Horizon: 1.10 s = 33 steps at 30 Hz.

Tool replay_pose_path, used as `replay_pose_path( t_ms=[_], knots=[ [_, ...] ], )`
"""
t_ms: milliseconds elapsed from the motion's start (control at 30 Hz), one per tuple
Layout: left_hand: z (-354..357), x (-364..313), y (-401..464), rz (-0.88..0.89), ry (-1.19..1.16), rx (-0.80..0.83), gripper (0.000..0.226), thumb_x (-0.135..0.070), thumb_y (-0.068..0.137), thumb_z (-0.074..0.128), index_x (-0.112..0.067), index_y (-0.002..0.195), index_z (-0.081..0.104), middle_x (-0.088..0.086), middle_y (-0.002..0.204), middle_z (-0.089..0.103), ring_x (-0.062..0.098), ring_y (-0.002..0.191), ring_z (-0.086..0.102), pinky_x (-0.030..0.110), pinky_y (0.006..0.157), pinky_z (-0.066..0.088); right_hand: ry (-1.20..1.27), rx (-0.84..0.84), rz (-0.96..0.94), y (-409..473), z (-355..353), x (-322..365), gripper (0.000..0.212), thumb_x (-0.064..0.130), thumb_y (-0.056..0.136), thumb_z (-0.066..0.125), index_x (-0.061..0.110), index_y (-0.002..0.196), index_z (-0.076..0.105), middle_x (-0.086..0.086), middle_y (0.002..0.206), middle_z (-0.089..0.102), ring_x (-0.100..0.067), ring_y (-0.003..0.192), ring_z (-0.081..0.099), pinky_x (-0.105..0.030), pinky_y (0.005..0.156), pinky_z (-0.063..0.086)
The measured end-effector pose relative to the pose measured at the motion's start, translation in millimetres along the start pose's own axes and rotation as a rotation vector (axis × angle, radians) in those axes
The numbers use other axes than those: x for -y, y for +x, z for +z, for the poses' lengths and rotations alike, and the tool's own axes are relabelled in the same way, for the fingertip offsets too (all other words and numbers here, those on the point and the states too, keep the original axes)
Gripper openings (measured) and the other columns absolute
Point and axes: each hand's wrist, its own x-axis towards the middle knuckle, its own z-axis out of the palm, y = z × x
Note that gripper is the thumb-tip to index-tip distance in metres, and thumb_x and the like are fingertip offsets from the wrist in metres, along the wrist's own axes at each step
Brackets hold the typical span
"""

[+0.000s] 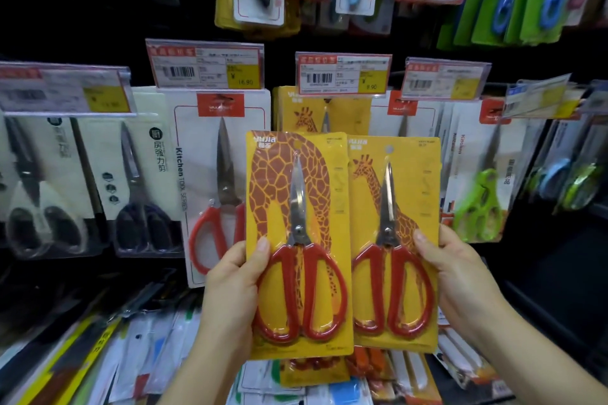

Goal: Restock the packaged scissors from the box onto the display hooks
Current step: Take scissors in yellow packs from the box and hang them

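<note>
two yellow giraffe-print scissor packs held upright before the display hooks, below the 8.90 price tag (343, 74). left hand (235, 286) clamped on the left pack (297, 240), thumb on the face at its lower left edge; right hand (460, 276) clamped on the right pack (393, 240) at its lower right edge. likely light, stiff card with slick blister; best gripped by the edges near the handles. long axes vertical, blades pointing up, hang holes at the top edges.

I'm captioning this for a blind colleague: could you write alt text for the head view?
Two hands hold up two yellow giraffe-print scissor packs, left hand on the nearer pack, right hand on the other pack. Behind them hang more packaged scissors under price tags.
</note>
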Motion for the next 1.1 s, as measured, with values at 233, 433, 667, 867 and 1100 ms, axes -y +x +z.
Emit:
replay_pose_path(
  t_ms=[233, 433, 667, 867, 1100],
  knots=[
    [39, -19, 11, 0.036, 0.020, 0.107, 0.016, -0.019, 0.092, 0.056, -0.013, 0.083, 0.068, 0.012, 0.074, 0.073, 0.025, 0.067, 0.070, 0.043, 0.066, 0.060, 0.030, -0.018, 0.023, -4, -18, -3, 0.024, 0.015, 0.092, 0.048, 0.017, 0.112, 0.062, -0.011, 0.095, 0.074, -0.023, 0.075, 0.072, -0.035, 0.059, 0.060],
    [60, -41, 35, 0.088, 0.049, 0.034, 0.018, -0.021, 0.092, 0.057, -0.014, 0.078, 0.065, 0.009, 0.075, 0.071, 0.024, 0.071, 0.067, 0.046, 0.073, 0.058, 0.017, -0.053, 0.051, -7, -30, -5, 0.024, 0.020, 0.091, 0.050, 0.016, 0.112, 0.061, -0.008, 0.088, 0.075, -0.022, 0.071, 0.073, -0.037, 0.060, 0.054],
    [68, -41, 31, 0.062, 0.064, 0.002, 0.019, -0.021, 0.092, 0.056, -0.013, 0.076, 0.061, 0.013, 0.081, 0.068, 0.029, 0.080, 0.065, 0.050, 0.080, 0.055, 0.031, -0.065, 0.057, -10, -36, -12, 0.028, 0.022, 0.088, 0.052, 0.014, 0.115, 0.061, -0.008, 0.092, 0.075, -0.023, 0.076, 0.073, -0.034, 0.059, 0.057],
    [80, -32, 21, 0.067, 0.124, 0.019, 0.018, -0.021, 0.092, 0.056, -0.016, 0.077, 0.065, 0.020, 0.092, 0.071, 0.035, 0.086, 0.068, 0.050, 0.080, 0.056, 0.057, -0.052, 0.057, -14, -44, -14, 0.036, 0.025, 0.082, 0.053, 0.013, 0.116, 0.060, -0.012, 0.099, 0.073, -0.025, 0.081, 0.073, -0.033, 0.059, 0.060],
    [80, -34, 31, 0.147, 0.083, -0.061, 0.024, -0.022, 0.092, 0.057, -0.015, 0.070, 0.063, 0.012, 0.080, 0.067, 0.027, 0.077, 0.064, 0.046, 0.079, 0.057, 0.066, -0.086, 0.071, -18, -52, -16, 0.027, 0.020, 0.091, 0.048, 0.014, 0.114, 0.060, -0.010, 0.092, 0.075, -0.023, 0.075, 0.073, -0.039, 0.064, 0.054]
  ],
)
